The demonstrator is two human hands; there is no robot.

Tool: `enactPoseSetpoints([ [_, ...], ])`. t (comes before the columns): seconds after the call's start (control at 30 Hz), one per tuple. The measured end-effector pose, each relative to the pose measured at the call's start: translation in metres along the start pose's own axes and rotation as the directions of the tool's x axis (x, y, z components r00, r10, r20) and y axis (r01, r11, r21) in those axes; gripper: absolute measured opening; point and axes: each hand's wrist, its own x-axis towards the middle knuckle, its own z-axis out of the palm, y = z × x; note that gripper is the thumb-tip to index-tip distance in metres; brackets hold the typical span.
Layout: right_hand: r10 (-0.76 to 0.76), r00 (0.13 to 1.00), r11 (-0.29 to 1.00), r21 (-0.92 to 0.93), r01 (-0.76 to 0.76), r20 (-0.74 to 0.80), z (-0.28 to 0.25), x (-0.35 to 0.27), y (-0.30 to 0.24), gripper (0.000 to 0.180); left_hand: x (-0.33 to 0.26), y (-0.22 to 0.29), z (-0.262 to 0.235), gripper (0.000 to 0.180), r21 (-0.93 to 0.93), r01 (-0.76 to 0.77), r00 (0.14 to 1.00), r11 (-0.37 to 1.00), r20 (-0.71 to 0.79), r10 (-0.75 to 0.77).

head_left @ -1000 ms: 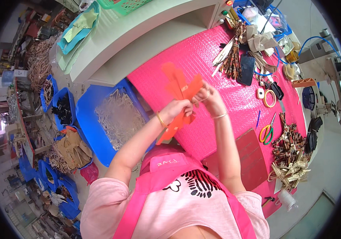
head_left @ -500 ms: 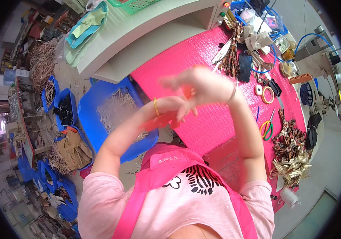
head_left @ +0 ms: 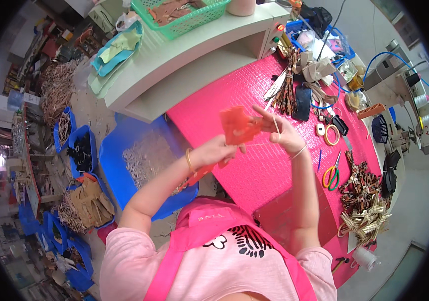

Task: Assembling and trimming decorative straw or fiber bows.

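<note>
My left hand (head_left: 218, 151) is closed on a limp, translucent orange-red piece of sheet (head_left: 236, 124), in the middle over the pink table. Its wide end stands up above my fingers, and a narrower part hangs below toward the blue tub. What exactly the piece is I cannot make out. Just right of it is my right hand (head_left: 285, 136), fingers stretched and apart, with the fingertips by the sheet's right edge. Across those fingers runs a thin pale band (head_left: 276, 124). Whether the fingertips touch the sheet is unclear.
A blue tub (head_left: 117, 173) of pale scraps stands left of the pink table (head_left: 244, 183). Beyond it is a white machine housing (head_left: 194, 50) bearing a green basket (head_left: 174, 25). At right lie a phone (head_left: 302, 102), a tape roll (head_left: 332, 134), scissors (head_left: 332, 175) and strap bundles (head_left: 362, 188).
My hands have come apart from their blurred, crossed position; the right has moved lower with fingers spread. The orange-red sheet now stands up above my left hand. The view has shifted slightly.
</note>
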Motion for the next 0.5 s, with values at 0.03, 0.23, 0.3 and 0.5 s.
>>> enactPoseSetpoints([
  [0.03,0.038,0.998,0.989,-0.145,-0.030,0.054,-0.010,0.000,-0.019,0.088,0.004,0.006,0.006,0.020,0.013,-0.015,1.000,1.000,0.010,0.015],
  [0.23,0.075,0.959,0.790,-0.603,0.110,0.273,0.008,0.012,-0.094,0.086,0.003,0.028,0.013,0.027,0.559,-0.074,0.997,0.826,0.030,0.069],
  [0.3,0.033,0.935,0.713,-0.664,0.226,0.354,0.013,0.006,-0.100,0.084,0.007,0.013,0.012,0.029,0.539,-0.146,0.989,0.829,0.054,0.140],
  [0.5,0.010,0.784,0.408,-0.719,0.563,0.620,0.058,-0.007,-0.095,0.076,0.009,-0.006,0.005,0.021,0.433,0.024,1.000,0.901,0.004,-0.029],
])
